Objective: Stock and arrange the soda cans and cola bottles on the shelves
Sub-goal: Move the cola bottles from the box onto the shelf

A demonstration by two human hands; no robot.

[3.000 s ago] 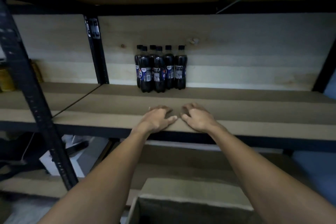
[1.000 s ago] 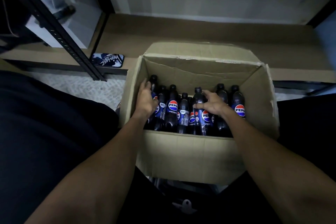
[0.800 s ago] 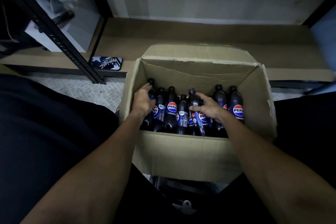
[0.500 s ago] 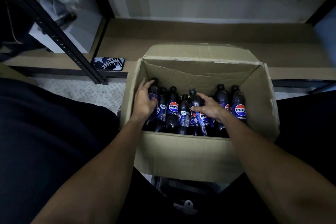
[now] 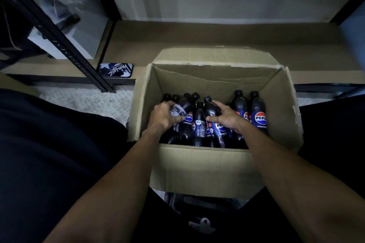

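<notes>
I've got the box (image 5: 205,167) dead centre, between the person's legs. Bottles (image 5: 198,124) stand in it, packed against the 6 o'clock wall. Left hand (image 5: 162,116) is inside at 9, around a tilted bottle (image 5: 185,104). Right hand (image 5: 227,117) is just beside it toward 3, around a second bottle (image 5: 210,109). Shelf board (image 5: 197,33) runs behind the box at 12. Phone (image 5: 115,70) lies on the board's front edge at 10, just right of the rack post (image 5: 65,45).

One head-worn view, facing steeply down.
We look from close above into the open cardboard box (image 5: 205,169), the low shelf (image 5: 197,33) just beyond it.
</notes>
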